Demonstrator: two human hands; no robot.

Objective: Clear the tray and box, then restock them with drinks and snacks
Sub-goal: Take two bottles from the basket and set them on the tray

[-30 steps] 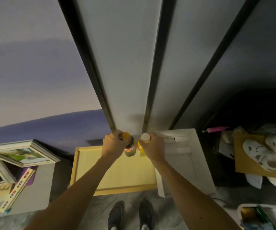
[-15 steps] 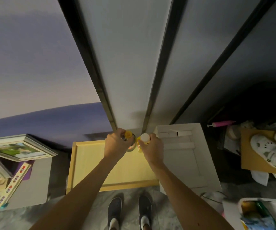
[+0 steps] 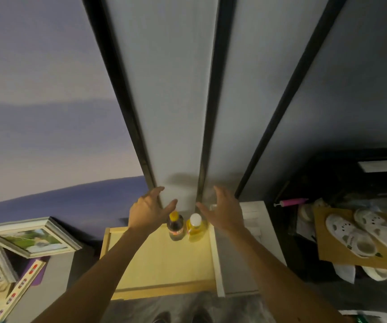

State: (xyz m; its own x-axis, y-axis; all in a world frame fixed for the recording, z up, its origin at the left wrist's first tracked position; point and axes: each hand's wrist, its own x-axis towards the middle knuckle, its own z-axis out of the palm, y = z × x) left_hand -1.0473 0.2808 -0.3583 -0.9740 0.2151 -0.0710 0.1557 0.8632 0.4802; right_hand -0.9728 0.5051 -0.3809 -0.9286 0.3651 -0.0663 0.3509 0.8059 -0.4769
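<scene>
Two bottles stand upright side by side at the far right corner of the pale wooden tray (image 3: pixel 155 264): a dark-drink bottle with a yellow cap (image 3: pixel 175 226) and a yellow-drink bottle with a white cap (image 3: pixel 195 227). My left hand (image 3: pixel 149 212) hovers just left of and above the dark bottle, fingers spread and holding nothing. My right hand (image 3: pixel 225 212) hovers just right of the yellow bottle, fingers straight, holding nothing. The white box (image 3: pixel 241 264) lies right of the tray, partly under my right forearm.
Tall white panels with dark frames (image 3: pixel 171 101) rise right behind the tray. Picture frames (image 3: pixel 36 238) lie at the left on a grey surface. White clogs on cardboard (image 3: pixel 365 231) and a pink pump (image 3: pixel 291 202) lie at the right.
Both hands have let go of the bottles and opened, moving up and apart. The two bottles now stand free on the tray.
</scene>
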